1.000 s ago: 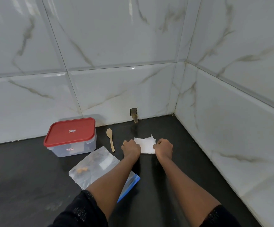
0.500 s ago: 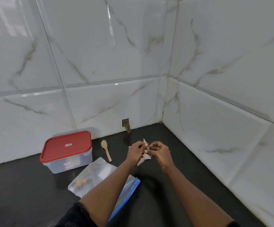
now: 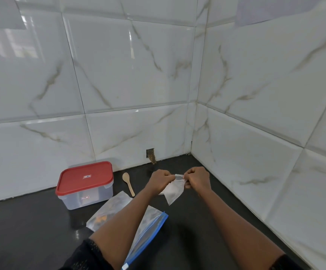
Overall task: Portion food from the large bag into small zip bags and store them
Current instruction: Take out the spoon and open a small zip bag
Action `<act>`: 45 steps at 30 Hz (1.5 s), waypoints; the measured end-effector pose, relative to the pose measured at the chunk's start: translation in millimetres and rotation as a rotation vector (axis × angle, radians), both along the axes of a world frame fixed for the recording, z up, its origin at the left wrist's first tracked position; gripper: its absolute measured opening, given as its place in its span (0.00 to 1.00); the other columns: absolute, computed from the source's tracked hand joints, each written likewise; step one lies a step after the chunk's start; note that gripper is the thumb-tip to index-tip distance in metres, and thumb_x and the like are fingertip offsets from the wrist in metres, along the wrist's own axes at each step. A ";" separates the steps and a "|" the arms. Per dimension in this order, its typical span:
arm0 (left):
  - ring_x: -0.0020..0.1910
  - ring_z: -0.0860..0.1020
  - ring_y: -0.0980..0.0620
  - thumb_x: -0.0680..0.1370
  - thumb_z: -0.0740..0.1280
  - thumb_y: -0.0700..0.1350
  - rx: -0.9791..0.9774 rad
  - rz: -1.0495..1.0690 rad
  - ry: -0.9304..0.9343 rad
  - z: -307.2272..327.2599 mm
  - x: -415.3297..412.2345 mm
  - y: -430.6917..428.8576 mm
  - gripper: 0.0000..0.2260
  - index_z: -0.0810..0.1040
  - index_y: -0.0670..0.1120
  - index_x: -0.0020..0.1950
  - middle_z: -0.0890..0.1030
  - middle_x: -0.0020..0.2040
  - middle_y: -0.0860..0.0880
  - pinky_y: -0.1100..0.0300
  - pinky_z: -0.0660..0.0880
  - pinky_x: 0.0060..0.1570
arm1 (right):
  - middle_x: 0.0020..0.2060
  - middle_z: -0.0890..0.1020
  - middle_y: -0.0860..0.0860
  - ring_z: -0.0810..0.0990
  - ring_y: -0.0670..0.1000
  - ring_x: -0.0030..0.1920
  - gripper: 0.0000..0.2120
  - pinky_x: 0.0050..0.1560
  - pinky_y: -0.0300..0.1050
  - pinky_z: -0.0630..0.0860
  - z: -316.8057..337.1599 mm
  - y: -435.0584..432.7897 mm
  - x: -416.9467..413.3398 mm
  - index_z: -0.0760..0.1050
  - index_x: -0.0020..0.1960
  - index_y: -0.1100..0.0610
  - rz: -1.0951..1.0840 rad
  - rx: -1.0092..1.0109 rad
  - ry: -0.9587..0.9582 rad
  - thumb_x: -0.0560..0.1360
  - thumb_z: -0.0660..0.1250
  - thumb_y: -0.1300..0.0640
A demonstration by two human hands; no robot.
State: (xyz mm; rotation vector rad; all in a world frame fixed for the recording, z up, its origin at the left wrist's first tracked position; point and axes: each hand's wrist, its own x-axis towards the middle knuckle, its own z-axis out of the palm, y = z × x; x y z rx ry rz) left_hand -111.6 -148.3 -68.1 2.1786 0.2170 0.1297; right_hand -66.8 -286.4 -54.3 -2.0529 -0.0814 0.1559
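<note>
I am holding one small zip bag [image 3: 173, 191] up off the dark surface [image 3: 207, 230], both hands pinching its top edge: my left hand [image 3: 159, 181] is gripping the left corner and my right hand [image 3: 199, 179] the right corner, close together with the mouth between them. The bag is hanging empty below my fingers. I judge I am opening its seal, so portioning is only beginning. The large bag [image 3: 119, 211], with its blue zip strip, is lying flat under my left forearm, a few orange pieces showing inside. The wooden spoon [image 3: 128, 183] is lying just beside it, and the red-lidded container [image 3: 85, 185] is standing shut to the left. Next I am needing the mouth pulled wide, then one hand freed for the spoon.
</note>
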 end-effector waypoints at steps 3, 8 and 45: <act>0.29 0.65 0.57 0.75 0.64 0.44 0.034 0.010 -0.019 6.0 -1.9 0.5 0.12 0.74 0.44 0.32 0.70 0.29 0.50 0.66 0.61 0.30 | 0.39 0.83 0.51 0.81 0.51 0.40 0.11 0.44 0.44 0.79 4.9 1.3 -4.2 0.77 0.36 0.52 0.124 -0.238 -0.242 0.70 0.63 0.66; 0.26 0.60 0.56 0.73 0.68 0.45 0.002 -0.030 -0.057 14.6 -5.1 0.8 0.19 0.66 0.46 0.24 0.65 0.26 0.48 0.67 0.59 0.28 | 0.48 0.84 0.57 0.78 0.49 0.43 0.12 0.43 0.37 0.70 8.1 3.6 -13.6 0.83 0.51 0.60 0.471 -0.418 -0.289 0.71 0.65 0.65; 0.53 0.75 0.51 0.67 0.77 0.50 -0.039 0.297 -0.210 -3.7 -41.9 117.7 0.26 0.72 0.47 0.61 0.76 0.54 0.50 0.62 0.71 0.49 | 0.42 0.81 0.56 0.78 0.49 0.40 0.10 0.44 0.42 0.74 -47.9 139.8 2.7 0.81 0.50 0.63 0.421 -0.186 0.035 0.73 0.71 0.57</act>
